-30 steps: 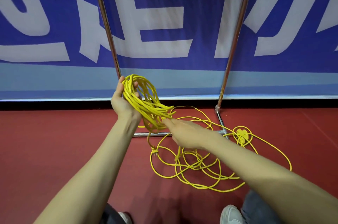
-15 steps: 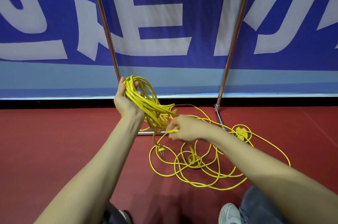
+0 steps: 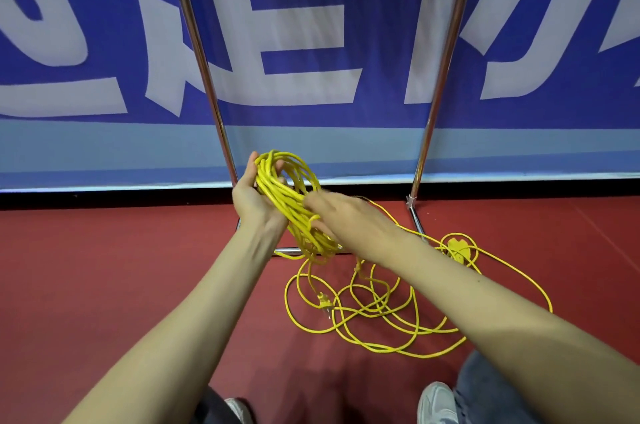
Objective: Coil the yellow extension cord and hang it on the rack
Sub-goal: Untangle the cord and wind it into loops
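Left hand (image 3: 258, 205): grip clasped around the coiled part of the yellow extension cord (image 3: 282, 196), held up in front of the rack (image 3: 446, 53). Right hand (image 3: 346, 221) lay against the coil, blurred; its grip could not be told. The rest of the cord lay in loose loops on the red floor (image 3: 104, 285), plug (image 3: 323, 302) among them.

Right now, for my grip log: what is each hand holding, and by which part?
The left hand grips the yellow extension cord by its gathered coil; the right hand, blurred, holds a strand against that coil.
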The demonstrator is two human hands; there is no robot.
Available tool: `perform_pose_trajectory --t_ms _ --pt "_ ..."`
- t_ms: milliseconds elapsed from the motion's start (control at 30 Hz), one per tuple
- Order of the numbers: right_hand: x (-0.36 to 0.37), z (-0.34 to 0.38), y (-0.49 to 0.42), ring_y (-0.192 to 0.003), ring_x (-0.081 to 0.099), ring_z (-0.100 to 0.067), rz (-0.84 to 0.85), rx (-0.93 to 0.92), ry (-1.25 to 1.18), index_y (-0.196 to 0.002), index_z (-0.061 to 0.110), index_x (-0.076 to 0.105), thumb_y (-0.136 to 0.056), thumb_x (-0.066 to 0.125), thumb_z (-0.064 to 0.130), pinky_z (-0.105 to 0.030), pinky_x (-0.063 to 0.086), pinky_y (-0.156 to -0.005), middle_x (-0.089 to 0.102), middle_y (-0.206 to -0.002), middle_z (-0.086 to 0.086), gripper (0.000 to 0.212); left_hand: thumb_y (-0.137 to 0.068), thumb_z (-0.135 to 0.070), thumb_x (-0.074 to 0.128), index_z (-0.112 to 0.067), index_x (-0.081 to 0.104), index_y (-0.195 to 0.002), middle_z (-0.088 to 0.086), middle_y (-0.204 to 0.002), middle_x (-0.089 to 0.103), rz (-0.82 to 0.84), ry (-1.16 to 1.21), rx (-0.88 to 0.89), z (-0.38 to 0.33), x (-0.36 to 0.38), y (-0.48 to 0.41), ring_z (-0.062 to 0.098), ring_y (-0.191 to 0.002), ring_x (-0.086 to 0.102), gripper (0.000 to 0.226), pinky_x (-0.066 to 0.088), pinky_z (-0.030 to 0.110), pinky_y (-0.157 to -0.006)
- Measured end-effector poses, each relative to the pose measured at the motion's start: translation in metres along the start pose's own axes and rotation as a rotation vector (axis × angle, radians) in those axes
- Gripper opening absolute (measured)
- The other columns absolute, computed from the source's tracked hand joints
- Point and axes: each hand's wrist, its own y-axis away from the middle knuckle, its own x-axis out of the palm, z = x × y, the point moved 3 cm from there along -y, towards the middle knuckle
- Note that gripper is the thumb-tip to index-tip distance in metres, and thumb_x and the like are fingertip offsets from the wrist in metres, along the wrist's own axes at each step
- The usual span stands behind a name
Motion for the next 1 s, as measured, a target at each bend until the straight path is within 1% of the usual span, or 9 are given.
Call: perform_pose_trajectory --t_ms 100,233,433,533,633,733,833,900,1000 --pt "0.002 -0.010 -0.001 -0.063 0.059 -0.043 -0.122 0.157 0.030 -0.104 0.016 0.027 -0.078 0.074 0.025 -0.037 0.036 -0.048 0.053 -0.104 -0.018 0.055 -0.097 -0.023 0.051 -0.025 0.065 -0.105 0.012 -0.077 0.066 0.009 0.002 -0.029 -0.003 0.000 0.001 0.019 -0.052 0.053 0.017 0.045 0.028 -0.058" --pt "0.017 -0.028 0.003 -0.093 0.060 -0.036 0.141 0.533 -0.014 -0.092 0.019 0.037 -0.084 0.053 0.061 -0.038 0.040 -0.073 0.064 -0.097 -0.008 0.045 -0.097 -0.021 0.050 -0.022 0.064 -0.108 0.012 -0.089 0.063 0.011 -0.008 -0.011 -0.002 0.000 0.004 0.020 -0.065 0.058 0.018 0.048 0.026 -0.055" --pt "0.019 -0.021 -0.003 -0.045 0.054 -0.006 0.133 0.631 -0.599 -0.081 0.017 0.050 -0.088 0.063 0.036 -0.027 0.042 -0.056 0.056 -0.053 0.003 0.025 -0.097 -0.020 0.050 -0.022 0.063 -0.112 0.012 -0.093 0.061 0.004 -0.059 -0.013 0.000 -0.004 0.001 0.019 -0.062 0.057 0.019 0.047 0.026 -0.053" --pt "0.008 -0.016 -0.005 -0.062 0.059 -0.007 0.262 0.546 -0.905 -0.098 0.011 0.058 -0.086 0.066 0.010 -0.028 0.048 -0.064 0.063 -0.069 0.002 0.015 -0.098 -0.020 0.049 -0.021 0.061 -0.115 0.012 -0.091 0.061 0.010 -0.080 -0.049 0.002 -0.003 0.006 0.018 -0.057 0.057 0.022 0.049 0.021 -0.049" --pt "0.002 -0.017 -0.001 -0.089 0.060 -0.005 0.378 0.315 -0.655 -0.117 0.012 0.054 -0.086 0.054 -0.004 -0.020 0.049 -0.082 0.065 -0.101 0.001 0.035 -0.099 -0.020 0.048 -0.020 0.062 -0.109 0.013 -0.080 0.061 0.032 -0.113 -0.109 0.005 -0.001 0.014 0.019 -0.049 0.058 0.018 0.049 0.020 -0.047" --pt "-0.009 -0.029 -0.002 -0.074 0.054 0.002 0.148 0.228 -0.478 -0.107 0.015 0.058 -0.081 0.069 0.009 -0.012 0.042 -0.070 0.059 -0.096 0.006 0.028 -0.098 -0.021 0.048 -0.021 0.065 -0.104 0.014 -0.069 0.064 0.064 -0.160 -0.196 0.010 0.001 0.020 0.019 -0.044 0.054 0.018 0.049 0.024 -0.054" --pt "-0.009 -0.048 0.002 -0.070 0.057 -0.011 0.015 0.446 -0.490 -0.090 0.019 0.056 -0.066 0.082 0.039 -0.027 0.044 -0.066 0.061 -0.088 0.004 0.041 -0.098 -0.020 0.048 -0.021 0.063 -0.107 0.015 -0.068 0.067 0.096 -0.200 -0.240 0.017 0.003 0.024 0.020 -0.047 0.054 0.018 0.049 0.029 -0.059" --pt "-0.002 -0.054 0.007 -0.065 0.054 -0.011 0.119 0.615 -0.387 -0.083 0.021 0.055 -0.058 0.076 0.063 -0.031 0.041 -0.063 0.060 -0.070 0.009 0.054 -0.097 -0.021 0.048 -0.021 0.063 -0.109 0.017 -0.075 0.067 0.119 -0.240 -0.261 0.019 0.003 0.026 0.020 -0.048 0.053 0.019 0.046 0.028 -0.055" --pt "0.003 -0.060 0.011 -0.048 0.043 -0.003 0.233 0.675 -0.443 -0.076 0.019 0.055 -0.060 0.078 0.059 -0.025 0.032 -0.051 0.048 -0.052 0.010 0.049 -0.096 -0.021 0.048 -0.021 0.062 -0.111 0.019 -0.085 0.064 0.143 -0.307 -0.299 0.020 0.002 0.026 0.019 -0.044 0.051 0.021 0.044 0.025 -0.048"
